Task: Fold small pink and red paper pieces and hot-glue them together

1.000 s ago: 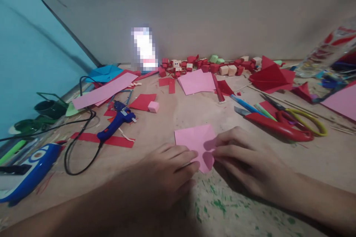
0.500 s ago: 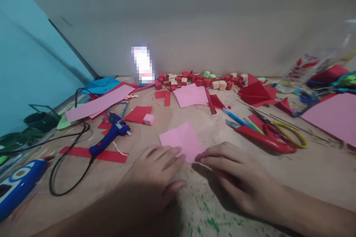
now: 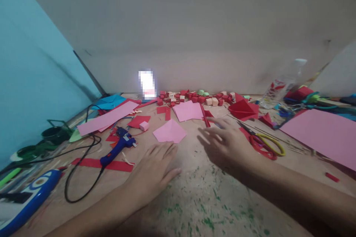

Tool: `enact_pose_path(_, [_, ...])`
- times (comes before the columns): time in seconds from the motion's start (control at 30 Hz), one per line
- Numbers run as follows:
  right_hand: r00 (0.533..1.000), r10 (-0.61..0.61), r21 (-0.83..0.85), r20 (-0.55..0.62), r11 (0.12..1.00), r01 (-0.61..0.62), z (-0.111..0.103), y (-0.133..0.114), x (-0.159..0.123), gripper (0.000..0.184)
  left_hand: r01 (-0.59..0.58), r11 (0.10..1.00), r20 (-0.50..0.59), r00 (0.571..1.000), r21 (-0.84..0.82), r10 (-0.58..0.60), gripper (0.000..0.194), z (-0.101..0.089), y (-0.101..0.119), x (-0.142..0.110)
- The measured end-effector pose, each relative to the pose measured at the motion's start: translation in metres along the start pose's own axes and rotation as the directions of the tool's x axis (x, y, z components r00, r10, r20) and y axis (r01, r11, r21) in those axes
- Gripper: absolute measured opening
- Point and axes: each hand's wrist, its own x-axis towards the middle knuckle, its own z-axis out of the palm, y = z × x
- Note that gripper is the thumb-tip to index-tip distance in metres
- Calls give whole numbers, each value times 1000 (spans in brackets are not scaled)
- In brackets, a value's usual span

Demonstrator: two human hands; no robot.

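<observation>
head: folded pink paper [image 3: 170, 133] points forward, looks widest crosswise.

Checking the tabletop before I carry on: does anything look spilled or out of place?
Yes: green flecks and smears stain the tabletop nearest the person, perhaps paint, unlike the plainer surface beyond. The glue gun lies on its side, handle across a red paper strip.

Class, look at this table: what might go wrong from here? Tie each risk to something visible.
1. The scissors lie beside the right hand, so a sideways sweep might nick it.
2. The cord of the glue gun loops near the left forearm and could snag, dragging the glue gun.
3. Only the left hand is at the near edge of the pink paper, so the sheet might slip.
</observation>
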Motion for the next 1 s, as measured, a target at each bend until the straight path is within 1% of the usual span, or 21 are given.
enact_pose_path(0.03, [999,46,-37,-15,998,-46,0,9,10,30,-19,1000,14,1000,-21,19,59,0,1,2])
enact_pose_path(0.1, [997,77,-66,-2,995,-77,1,25,26,28,-40,997,43,998,-66,43,61,-1,3,6])
enact_pose_path(0.17, [991,134,-84,19,988,-132,2,36,37,29,-42,994,69,996,-99,49,63,-3,7,15])
enact_pose_path(0.27, [976,217,-95,5,972,-215,0,41,44,30,-79,992,93,992,-103,89,60,-7,12,35])
enact_pose_path(0.33, [967,253,-73,-45,964,-255,-4,41,47,32,-68,994,81,994,-81,74,59,-13,10,51])
enact_pose_path(0.37, [962,264,-50,-76,962,-268,-7,41,48,33,-51,996,69,996,-66,56,56,-18,7,58])
enact_pose_path(0.43, [945,292,22,-149,956,-292,-14,42,52,37,16,1000,33,999,-24,-15,43,-28,-6,69])
enact_pose_path(0.47, [929,318,72,-187,948,-310,-18,42,54,39,80,997,8,997,0,-80,38,-34,-15,72])
enact_pose_path(0.5, [910,351,131,-221,935,-329,-21,42,55,39,157,987,-21,988,24,-156,35,-39,-26,74])
enact_pose_path(0.57, [869,422,273,-260,895,-353,-25,41,55,36,291,955,-54,956,53,-288,30,-48,-50,73])
enact_pose_path(0.6, [854,449,350,-261,869,-350,-26,39,54,33,345,937,-65,938,56,-341,34,-51,-61,72])
enact_pose_path(0.67, [849,475,496,-233,808,-316,-27,30,48,27,405,914,-42,914,34,-404,36,-55,-78,68])
enact_pose_path(0.73, [856,480,612,-194,741,-277,-24,18,38,23,427,904,-27,904,-19,-428,37,-57,-83,65])
enact_pose_path(0.8, [858,483,690,-175,681,-243,-19,6,26,19,404,910,-28,913,-99,-408,33,-57,-74,61])
enact_pose_path(0.87, [859,486,747,-158,628,-218,-11,-5,14,18,334,919,-31,937,-209,-347,20,-56,-53,56])
enact_pose_path(0.9, [857,491,767,-159,608,-207,-6,-9,8,18,290,917,-26,951,-273,-309,21,-55,-39,53])
enact_pose_path(0.93, [850,501,782,-162,591,-199,-2,-13,3,19,256,906,-29,959,-337,-281,27,-53,-24,48])
enact_pose_path(1.0, [842,514,805,-160,562,-190,8,-20,-7,23,206,860,-58,963,-467,-262,36,-46,4,38])
